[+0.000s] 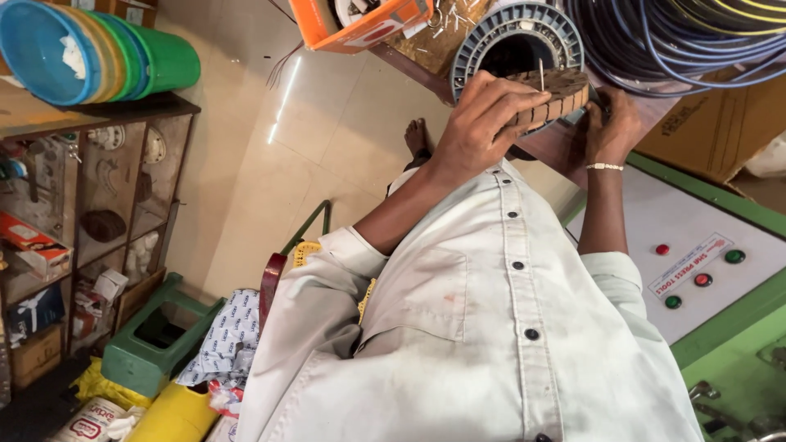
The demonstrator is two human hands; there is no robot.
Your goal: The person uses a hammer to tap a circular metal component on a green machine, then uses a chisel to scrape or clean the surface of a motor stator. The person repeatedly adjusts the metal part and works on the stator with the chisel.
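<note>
While gripping brown slotted core point(550, 96) just below grey ribbed housing point(516, 37): L hand point(483, 123) curled over core top, R hand point(612, 123) clasped on far end. Step est.: seating thin pin point(541, 74) in slot. Next needs steady hold, fine alignment.

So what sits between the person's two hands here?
In the head view, a brown ribbed, segmented round part spans the gap: the left hand grips its near end, the right hand its far end. A thin metal pin stands up from it.

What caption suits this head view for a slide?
Both hands, left hand and right hand, grip a slotted motor core.
</note>
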